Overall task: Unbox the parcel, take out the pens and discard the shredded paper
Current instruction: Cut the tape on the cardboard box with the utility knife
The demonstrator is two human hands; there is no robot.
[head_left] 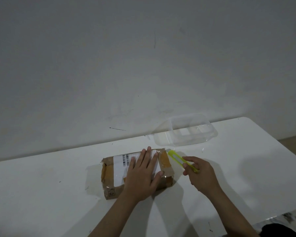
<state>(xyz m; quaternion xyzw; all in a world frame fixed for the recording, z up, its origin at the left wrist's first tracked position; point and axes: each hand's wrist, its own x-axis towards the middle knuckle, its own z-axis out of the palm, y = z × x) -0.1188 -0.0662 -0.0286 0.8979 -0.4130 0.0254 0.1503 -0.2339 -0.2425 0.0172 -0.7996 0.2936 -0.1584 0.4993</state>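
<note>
A brown cardboard parcel [109, 175], sealed with brown tape and bearing a white barcode label, lies on the white table [41, 194]. My left hand [142, 175] rests flat on top of it, fingers straight and spread. Just right of the parcel, my right hand [198, 173] grips a yellow-green utility cutter [175, 159] by its near end. The cutter's far tip points toward the parcel's far right corner. The pens and shredded paper are hidden inside the closed box.
A clear plastic container [186, 132] stands at the back of the table, against the grey wall. The table's right edge and a rounded corner lie to the right, with floor beyond. A dark object shows at the bottom right corner.
</note>
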